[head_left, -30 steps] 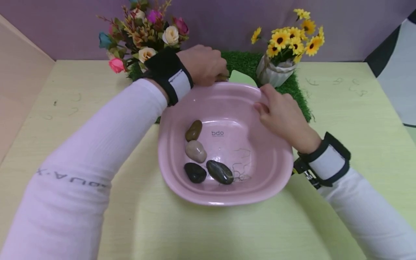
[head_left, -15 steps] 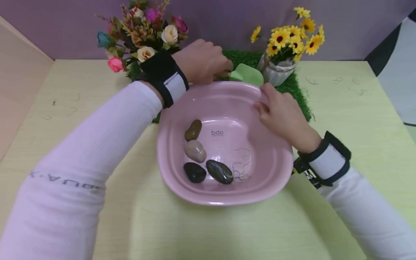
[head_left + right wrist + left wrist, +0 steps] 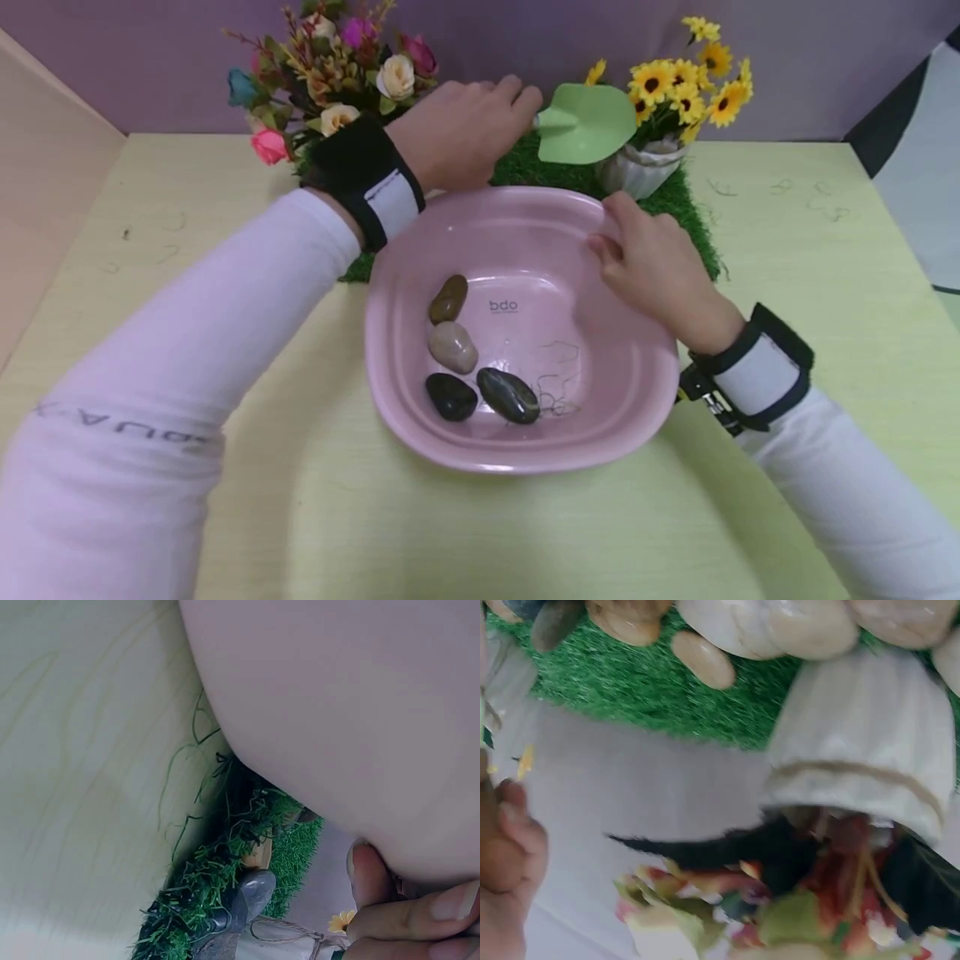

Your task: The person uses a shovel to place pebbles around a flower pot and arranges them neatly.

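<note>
My left hand [image 3: 465, 133] is raised over the far left rim of a pink basin [image 3: 517, 461] and grips a small shovel by its handle, mostly hidden behind the fingers. The shovel's light green blade [image 3: 588, 125] points right, in front of the yellow flowers. With thumb and fingers, my right hand [image 3: 652, 271] holds the basin's far right rim; in the right wrist view its fingers [image 3: 409, 922] curl under the edge. Inside the basin lie a brown stone [image 3: 448, 298], a pale stone [image 3: 453, 347], a black stone [image 3: 452, 397] and a dark veined stone [image 3: 508, 395].
Behind the basin lies a green grass mat [image 3: 517, 171]. Mixed flowers [image 3: 337, 79] stand at its left in a white pot [image 3: 862, 727]; yellow flowers [image 3: 678, 96] stand at its right in another white pot [image 3: 645, 171]. Smooth stones [image 3: 705, 660] lie on the mat.
My left hand has lifted the green shovel up from behind the basin's far rim, so its whole blade now shows. The right hand and basin have stayed in place.
</note>
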Tool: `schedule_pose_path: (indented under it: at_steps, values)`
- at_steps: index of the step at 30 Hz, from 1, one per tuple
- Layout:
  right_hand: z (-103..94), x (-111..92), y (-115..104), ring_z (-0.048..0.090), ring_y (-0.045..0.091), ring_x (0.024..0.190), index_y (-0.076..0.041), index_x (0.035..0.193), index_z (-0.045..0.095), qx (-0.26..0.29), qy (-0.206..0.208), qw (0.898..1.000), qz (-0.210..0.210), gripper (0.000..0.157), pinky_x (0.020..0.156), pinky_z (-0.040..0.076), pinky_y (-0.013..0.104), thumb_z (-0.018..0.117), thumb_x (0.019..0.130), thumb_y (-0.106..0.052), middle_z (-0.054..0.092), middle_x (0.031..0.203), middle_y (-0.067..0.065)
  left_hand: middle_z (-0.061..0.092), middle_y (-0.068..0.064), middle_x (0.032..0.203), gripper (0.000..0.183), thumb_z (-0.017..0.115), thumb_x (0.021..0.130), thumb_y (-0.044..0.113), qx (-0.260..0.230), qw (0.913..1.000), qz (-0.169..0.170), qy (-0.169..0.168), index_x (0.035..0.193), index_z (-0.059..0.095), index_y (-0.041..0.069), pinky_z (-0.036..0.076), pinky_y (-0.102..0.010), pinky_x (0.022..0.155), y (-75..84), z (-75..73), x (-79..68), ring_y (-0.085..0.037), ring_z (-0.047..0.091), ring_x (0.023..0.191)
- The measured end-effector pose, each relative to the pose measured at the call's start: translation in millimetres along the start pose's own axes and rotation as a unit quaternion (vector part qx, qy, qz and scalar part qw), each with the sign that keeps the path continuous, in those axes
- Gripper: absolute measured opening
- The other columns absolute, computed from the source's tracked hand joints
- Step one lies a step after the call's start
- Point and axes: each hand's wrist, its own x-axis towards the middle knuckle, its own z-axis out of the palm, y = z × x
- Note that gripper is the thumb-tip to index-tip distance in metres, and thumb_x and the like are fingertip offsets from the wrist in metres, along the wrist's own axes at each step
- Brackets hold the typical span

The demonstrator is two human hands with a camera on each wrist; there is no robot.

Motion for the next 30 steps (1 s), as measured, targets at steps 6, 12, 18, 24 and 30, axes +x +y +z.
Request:
schedule_pose_path:
  at_steps: [6, 12, 18, 24, 30]
  values:
    - [-0.7, 0.6, -0.2, 0.055, 0.029, 0.054, 0.004, 0.123, 0.051, 0.000, -0.006, 1.000, 0.011, 0.033, 0.048, 0.041, 0.037, 0.055, 0.099, -0.019, 0.057, 0.072, 0.018, 0.058, -0.017, 0.098, 0.038, 0.025, 0.108, 0.033, 0.014, 0.9977, -0.017, 0.065, 0.121, 0.044, 0.002, 0.051, -0.049, 0.065, -9.8, -9.3, -12.2, -0.037, 0.061, 0.085]
    - [0.4, 1.6, -1.1, 0.056, 0.029, 0.054, 0.004, 0.123, 0.050, 0.004, -0.008, 1.000, 0.010, 0.033, 0.048, 0.042, 0.037, 0.055, 0.099, -0.017, 0.058, 0.072, 0.019, 0.062, -0.021, 0.098, 0.036, 0.032, 0.108, 0.031, 0.068, 0.9956, 0.008, 0.063, 0.120, 0.049, 0.002, 0.050, -0.047, 0.067, -21.9, -30.8, -36.5, -0.037, 0.061, 0.081]
    - [-0.1, 0.0, -1.7, 0.058, 0.033, 0.058, 0.003, 0.121, 0.051, 0.000, -0.003, 1.000, 0.010, 0.031, 0.052, 0.045, 0.044, 0.055, 0.099, -0.018, 0.058, 0.074, 0.020, 0.067, -0.023, 0.101, 0.023, 0.047, 0.103, 0.018, 0.078, 0.9938, 0.057, 0.055, 0.115, 0.059, 0.003, 0.050, -0.052, 0.085, -27.6, -50.2, -59.5, -0.040, 0.061, 0.088]
    - [0.1, -0.4, 0.2, 0.056, 0.030, 0.057, 0.002, 0.122, 0.051, 0.004, -0.007, 1.000, 0.016, 0.032, 0.051, 0.043, 0.041, 0.055, 0.099, -0.019, 0.056, 0.071, 0.016, 0.068, -0.007, 0.086, 0.016, 0.052, 0.099, 0.026, 0.100, 0.9931, 0.060, 0.012, 0.104, 0.066, 0.019, 0.045, -0.043, 0.064, -44.8, -31.3, -61.6, -0.027, 0.058, 0.071]
    - [0.6, -0.4, 1.9, 0.055, 0.029, 0.055, 0.002, 0.123, 0.051, 0.004, -0.003, 1.000, 0.005, 0.033, 0.051, 0.041, 0.038, 0.055, 0.100, -0.020, 0.055, 0.071, 0.015, 0.069, -0.008, 0.078, 0.006, 0.070, 0.087, 0.011, 0.081, 0.9934, 0.024, -0.078, 0.093, 0.070, 0.012, 0.048, -0.040, 0.048, 4.4, -46.4, -77.3, -0.024, 0.061, 0.057]
